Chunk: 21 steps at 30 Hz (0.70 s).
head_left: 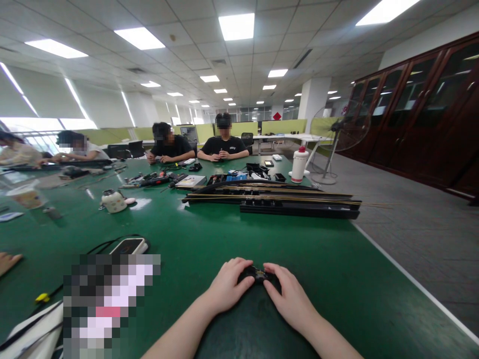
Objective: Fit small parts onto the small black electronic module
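Note:
A small black part [259,275] with a brassy, metallic-looking middle lies low over the green table, between my two hands. My left hand [230,285] grips its left end, thumb in front and fingers behind. On the other side, my right hand [289,294] closes thumb and fingers around the right end. My fingers cover both ends, and the exact kind of part cannot be made out. Whether it rests on the tabletop is also unclear.
Long black rails [299,208] with thin brass-coloured rods lie across the table ahead. Left of me are a phone [129,246], a blurred-out patch and a cream jar [114,201]. A white bottle [298,164] stands far right. Several people sit around; another person's hand [8,262] shows at left.

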{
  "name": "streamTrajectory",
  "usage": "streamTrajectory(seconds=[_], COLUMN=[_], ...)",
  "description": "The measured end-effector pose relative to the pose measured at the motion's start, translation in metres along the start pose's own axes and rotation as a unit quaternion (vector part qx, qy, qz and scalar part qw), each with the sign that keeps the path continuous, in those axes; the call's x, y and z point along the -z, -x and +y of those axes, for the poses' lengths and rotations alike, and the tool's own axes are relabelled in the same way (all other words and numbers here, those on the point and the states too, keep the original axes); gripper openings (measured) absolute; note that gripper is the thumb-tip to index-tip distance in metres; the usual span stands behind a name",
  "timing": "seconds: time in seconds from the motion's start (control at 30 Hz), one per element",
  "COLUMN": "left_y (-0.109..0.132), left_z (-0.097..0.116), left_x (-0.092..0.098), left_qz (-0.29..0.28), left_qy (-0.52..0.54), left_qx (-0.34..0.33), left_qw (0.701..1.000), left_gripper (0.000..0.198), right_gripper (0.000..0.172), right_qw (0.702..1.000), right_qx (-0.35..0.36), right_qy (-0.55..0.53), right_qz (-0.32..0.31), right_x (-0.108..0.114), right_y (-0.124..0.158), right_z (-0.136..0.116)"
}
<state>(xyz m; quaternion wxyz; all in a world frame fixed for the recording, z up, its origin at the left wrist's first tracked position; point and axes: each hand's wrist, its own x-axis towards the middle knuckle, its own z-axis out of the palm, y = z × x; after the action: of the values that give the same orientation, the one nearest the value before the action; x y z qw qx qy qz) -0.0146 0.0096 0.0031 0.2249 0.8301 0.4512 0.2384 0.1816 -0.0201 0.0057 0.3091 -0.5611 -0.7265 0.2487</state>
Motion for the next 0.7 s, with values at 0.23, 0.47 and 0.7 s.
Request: streamTrajectory(seconds=[0.23, 0.47, 0.7], left_y=[0.0005, 0.0011, 0.0005], left_z=[-0.0019, -0.0028, -0.0018], left_x=[-0.0014, -0.0014, -0.0009], left_qz=[0.005, 0.005, 0.006], left_qy=[0.007, 0.014, 0.008], left_qx=[0.001, -0.002, -0.009], left_qw=[1.000, 1.000, 1.000], left_gripper=[0.037, 0.038, 0.039], right_gripper=[0.033, 0.034, 0.034], right_qw=[1.000, 1.000, 1.000], right_qx=[0.003, 0.003, 0.002], right_qy=[0.000, 0.003, 0.007], right_qz=[0.003, 0.005, 0.002], right_x=[-0.0008, -0.0009, 0.0006], right_y=[0.0001, 0.0001, -0.0004], right_z=[0.0020, 0.0021, 0.0009])
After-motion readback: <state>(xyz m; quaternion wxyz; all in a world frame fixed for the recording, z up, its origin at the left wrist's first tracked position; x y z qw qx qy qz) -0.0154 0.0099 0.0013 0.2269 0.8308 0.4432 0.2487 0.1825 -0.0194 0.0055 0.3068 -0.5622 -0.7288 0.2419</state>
